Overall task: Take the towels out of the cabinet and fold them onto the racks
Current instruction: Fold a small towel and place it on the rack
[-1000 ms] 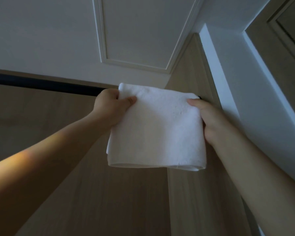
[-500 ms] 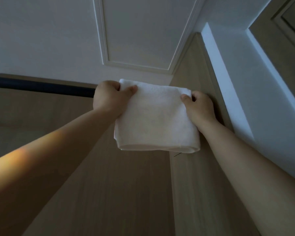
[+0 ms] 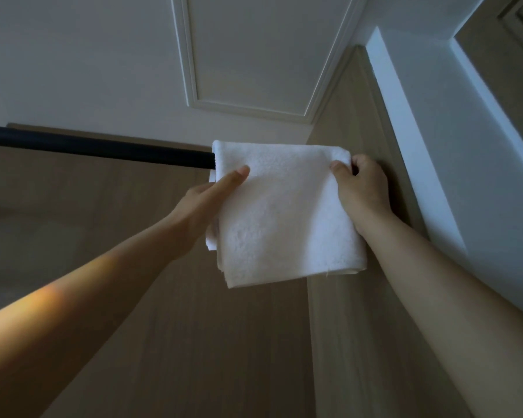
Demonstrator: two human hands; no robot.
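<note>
Wood-grain wall panels [image 3: 133, 312] run behind and below the rail; a white moulded ceiling [image 3: 73, 55] lies above it. The dark rail [image 3: 103, 147] enters from the left edge of the view, and its right end is hidden under the towel. The white folded towel [image 3: 284, 224] hangs over the rail at its right end, close to the corner of the panels, with the lower edge well below the rail. The left hand [image 3: 206, 200] pinches the towel's left edge just below the rail: the thumb [image 3: 236, 179] lies flat on the front, the fingers are hidden behind the cloth. The right hand [image 3: 363, 191] grips the top right corner at rail height, thumb in front, fingers curled behind. The rail's wall fixing cannot be made out.
</note>
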